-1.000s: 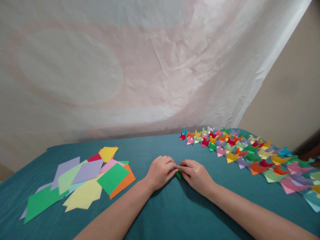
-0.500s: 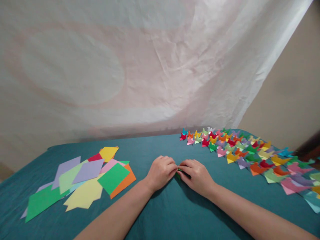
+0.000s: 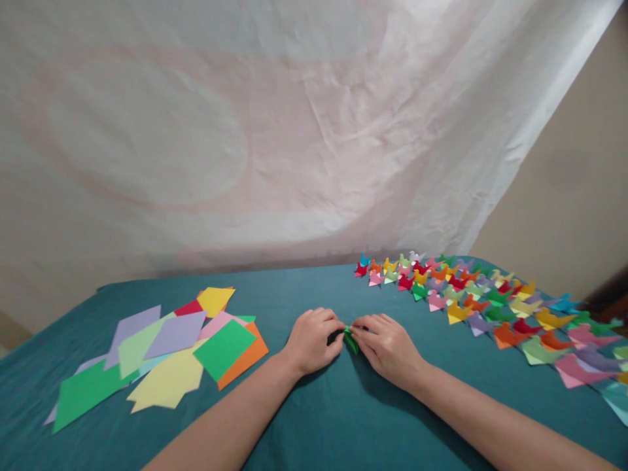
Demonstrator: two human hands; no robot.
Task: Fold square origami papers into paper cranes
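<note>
A small piece of folded green paper (image 3: 351, 341) is between my hands, near the middle of the cloth-covered table, partly hidden by fingers. My right hand (image 3: 385, 340) pinches it from the right, fingers pressed together on its upper part. From the left, the fingertips of my left hand (image 3: 316, 340) touch its top end; a dark gap shows between that hand's thumb and forefinger. The paper's lower end points down toward me.
Loose coloured paper sheets (image 3: 171, 337) overlap on the left of the teal tablecloth (image 3: 304, 418). Rows of small folded paper birds (image 3: 458, 313) stand along the right side. A pale sheet of fabric (image 3: 294, 144) hangs behind the table.
My left thumb has drawn away from the forefinger, opening a gap. More of the green paper shows below the fingers now. The view has shifted slightly.
</note>
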